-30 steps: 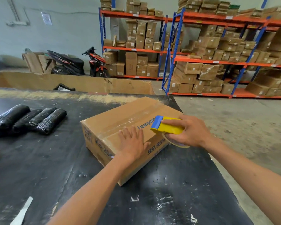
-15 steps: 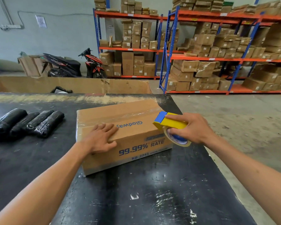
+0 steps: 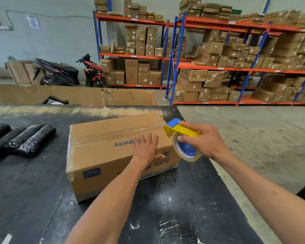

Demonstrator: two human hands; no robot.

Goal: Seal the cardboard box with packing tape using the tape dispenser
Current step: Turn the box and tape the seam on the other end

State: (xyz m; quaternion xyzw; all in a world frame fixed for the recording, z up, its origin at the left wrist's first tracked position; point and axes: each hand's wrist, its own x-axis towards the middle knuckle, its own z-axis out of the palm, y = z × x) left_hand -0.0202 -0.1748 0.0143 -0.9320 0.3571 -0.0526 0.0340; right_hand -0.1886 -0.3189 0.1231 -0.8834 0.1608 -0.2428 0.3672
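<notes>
Meanwhile, at a warehouse packing station, a person is sealing a brown cardboard box (image 3: pixel 113 155) printed with blue lettering, which is sitting near the right edge of a scuffed black worktop (image 3: pixel 174 208). The right hand (image 3: pixel 206 140) is wrapping its grip closed around a yellow-and-blue handheld tape dispenser (image 3: pixel 182 136) carrying a roll of clear packing tape, its blue nose touching the box's upper right corner, where a shiny strip of tape (image 3: pixel 116 133) is already running lengthwise across the top. The left hand (image 3: pixel 145 148) is lying flat, fingers spread and holding nothing, on the near upper face of the box just beside the dispenser. The strip appears to be reaching its end at this corner, so the step in hand is likely carrying it over the edge and cutting it. Doing that well probably means keeping the flat palm pressing down so the light box is not sliding towards the worktop's edge, holding the tape taut, tilting the blade down firmly for a clean tear, then smoothing the tail against the side. Black plastic-wrapped bundles (image 3: pixel 23 140) are lying well apart at the left.
</notes>
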